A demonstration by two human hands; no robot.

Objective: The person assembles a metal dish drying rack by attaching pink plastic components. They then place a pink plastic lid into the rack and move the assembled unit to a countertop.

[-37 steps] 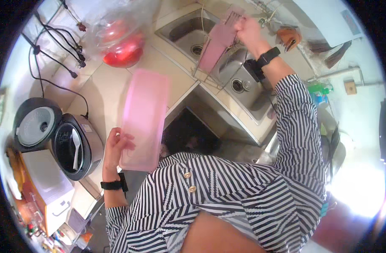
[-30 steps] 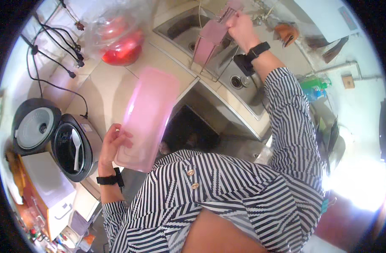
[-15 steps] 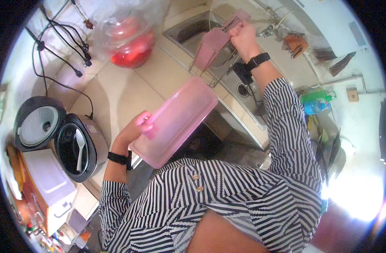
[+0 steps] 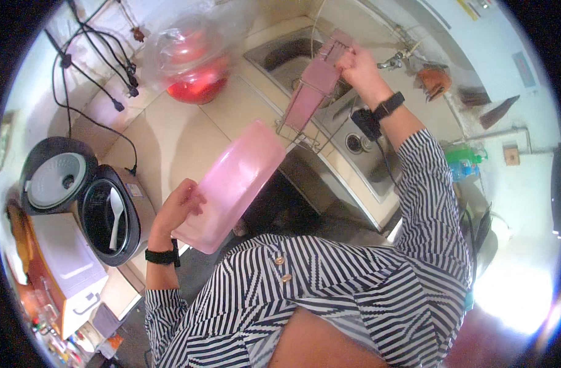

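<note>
My left hand (image 4: 181, 205) grips the near-left edge of a long, translucent pink plastic container (image 4: 237, 184), its fingers curled over the rim. The container is tilted in the air between my body and the counter edge. Farther right, my right hand (image 4: 359, 72) is closed at the top end of a wire rack (image 4: 319, 136) with pink plastic panels (image 4: 311, 92) set in it. This rack leans over the near edge of the sink (image 4: 286, 55), its wire legs pointing toward me. Part of my right fingers' grip is hidden behind the knuckles.
A red bowl under clear plastic (image 4: 197, 86) stands on the tiled counter (image 4: 164, 129). To the left is an uncovered rice cooker (image 4: 115, 214) with a white paddle (image 4: 116, 218). A tap (image 4: 394, 61) and drain (image 4: 356, 143) lie right; black cables (image 4: 90, 46) hang at far left.
My left hand has moved the pink container left and slightly toward me, away from the rack, and its tilt has changed. My right hand and the rack have shifted a little down and right.
</note>
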